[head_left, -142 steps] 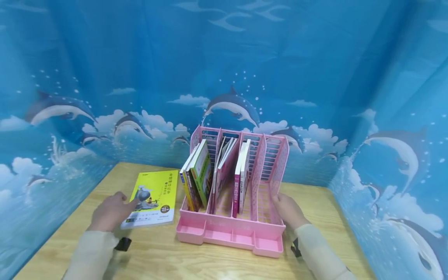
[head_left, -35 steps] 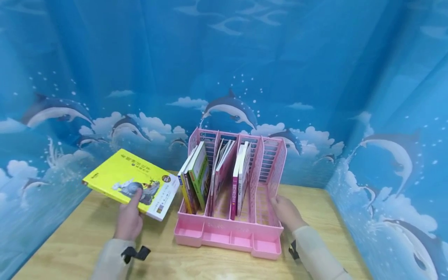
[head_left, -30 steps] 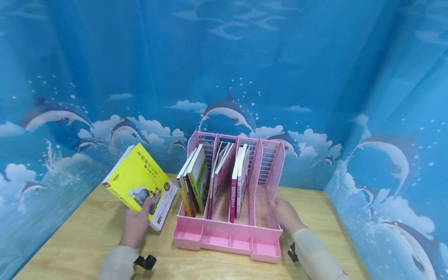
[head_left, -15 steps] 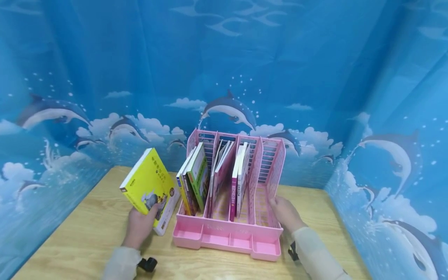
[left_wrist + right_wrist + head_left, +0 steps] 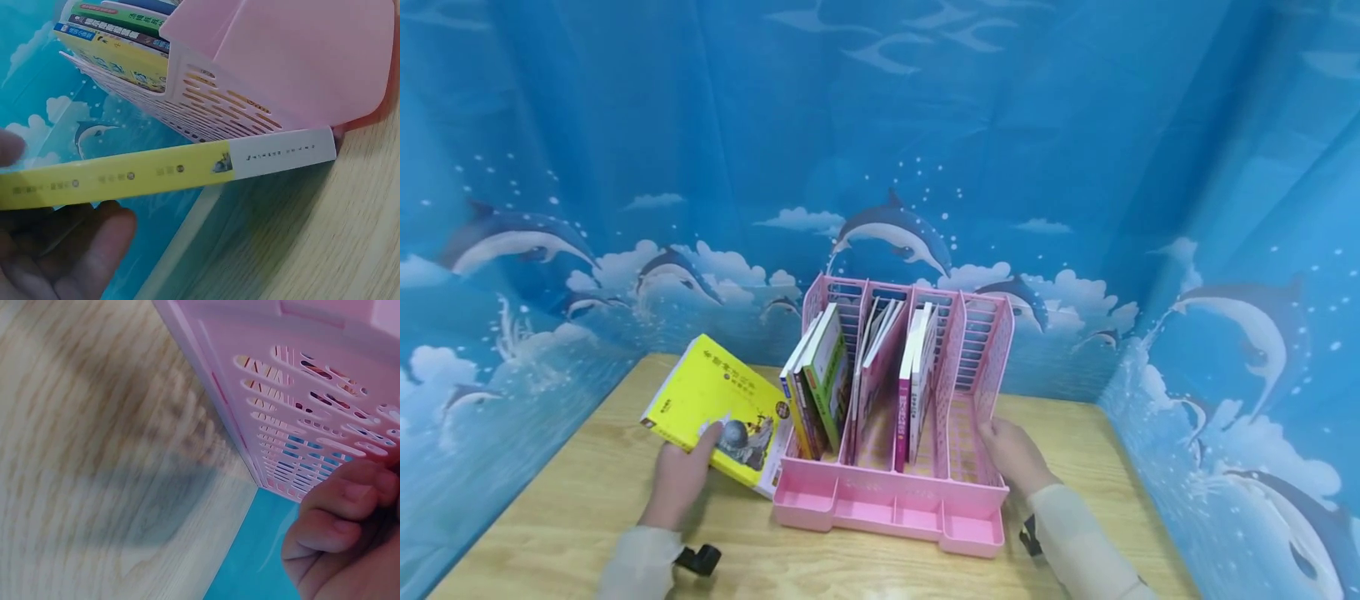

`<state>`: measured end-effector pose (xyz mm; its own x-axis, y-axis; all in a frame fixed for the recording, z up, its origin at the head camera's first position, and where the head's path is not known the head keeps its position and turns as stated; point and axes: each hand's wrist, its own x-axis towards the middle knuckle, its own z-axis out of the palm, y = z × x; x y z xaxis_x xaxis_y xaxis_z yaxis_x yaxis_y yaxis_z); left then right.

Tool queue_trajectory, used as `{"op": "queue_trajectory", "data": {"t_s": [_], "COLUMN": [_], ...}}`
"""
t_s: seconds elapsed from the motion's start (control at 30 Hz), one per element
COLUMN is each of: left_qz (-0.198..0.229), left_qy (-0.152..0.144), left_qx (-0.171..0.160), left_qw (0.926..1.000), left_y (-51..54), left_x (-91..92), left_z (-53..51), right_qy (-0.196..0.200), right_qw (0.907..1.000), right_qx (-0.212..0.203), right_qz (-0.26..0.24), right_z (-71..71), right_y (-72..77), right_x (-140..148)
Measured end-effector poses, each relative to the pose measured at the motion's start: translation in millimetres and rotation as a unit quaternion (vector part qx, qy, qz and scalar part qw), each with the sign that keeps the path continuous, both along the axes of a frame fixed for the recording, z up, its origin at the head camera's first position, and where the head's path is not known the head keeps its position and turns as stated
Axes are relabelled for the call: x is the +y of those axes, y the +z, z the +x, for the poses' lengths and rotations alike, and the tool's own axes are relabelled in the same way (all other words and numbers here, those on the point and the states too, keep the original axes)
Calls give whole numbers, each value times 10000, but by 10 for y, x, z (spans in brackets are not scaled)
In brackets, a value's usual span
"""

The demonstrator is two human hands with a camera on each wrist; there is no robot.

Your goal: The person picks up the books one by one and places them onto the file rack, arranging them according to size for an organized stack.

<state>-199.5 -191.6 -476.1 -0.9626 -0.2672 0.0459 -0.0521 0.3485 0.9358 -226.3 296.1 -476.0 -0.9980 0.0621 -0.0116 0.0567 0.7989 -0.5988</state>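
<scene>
My left hand (image 5: 679, 482) holds a thick yellow book (image 5: 711, 392) tilted above the table, thumb on the cover and fingers beneath. In the left wrist view the book's spine (image 5: 125, 178) faces the camera, its white end close beside the pink desktop book rack (image 5: 287, 56). From the head view, the book's lower right corner overlaps the rack's left front corner; contact is unclear. My right hand (image 5: 1018, 457) grips the rack's right side wall near the front. The right wrist view shows curled fingers (image 5: 331, 531) by the slotted panel (image 5: 231, 344); the thumb is hidden.
Several thin books, among them a green book (image 5: 827, 375), lean in the rack's left slot. Others stand in the two middle slots, including a magenta-spined book (image 5: 902, 421). Small trays (image 5: 917, 515) run along the rack's front. A blue dolphin-print curtain (image 5: 880, 150) surrounds the wooden table (image 5: 850, 571).
My left hand has picked the yellow book up off the table and turned it. Over the last half second the book tips flatter, its lower corner swinging toward the rack. My right hand stays put.
</scene>
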Motion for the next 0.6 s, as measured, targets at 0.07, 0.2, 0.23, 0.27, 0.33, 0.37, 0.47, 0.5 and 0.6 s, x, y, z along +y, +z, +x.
{"op": "queue_trajectory", "data": {"t_s": [0.07,0.2,0.23,0.27,0.33,0.37,0.47,0.5,0.6], "left_qz": [49,111,121,139,170,172,202,183,78], "left_qy": [-60,-215,-258,-281,-278,-275,-239,-227,-227], "left_qx": [-56,-68,-45,-20,2,25,58,82,173], "left_qw": [10000,9997,9996,9995,9995,9995,9995,9995,9996], "left_y": [12,39,50,61,86,99,132,140,150], "left_x": [-7,-9,-5,1,19,30,67,80,112], "left_z": [-3,7,10,16,34,46,83,93,117], "right_qy": [3,12,9,0,-17,-15,22,26,17], "right_qw": [10000,10000,10000,10000,10000,10000,10000,10000,10000], "right_qx": [9,15,12,3,-26,-33,-43,-39,-38], "right_qz": [-45,-82,-71,-66,-75,-79,-85,-82,-85], "right_z": [0,7,9,14,21,21,21,18,13], "right_y": [-4,2,6,8,12,13,20,18,7], "right_x": [5,-8,-14,-16,-20,-21,-19,-16,-1]}}
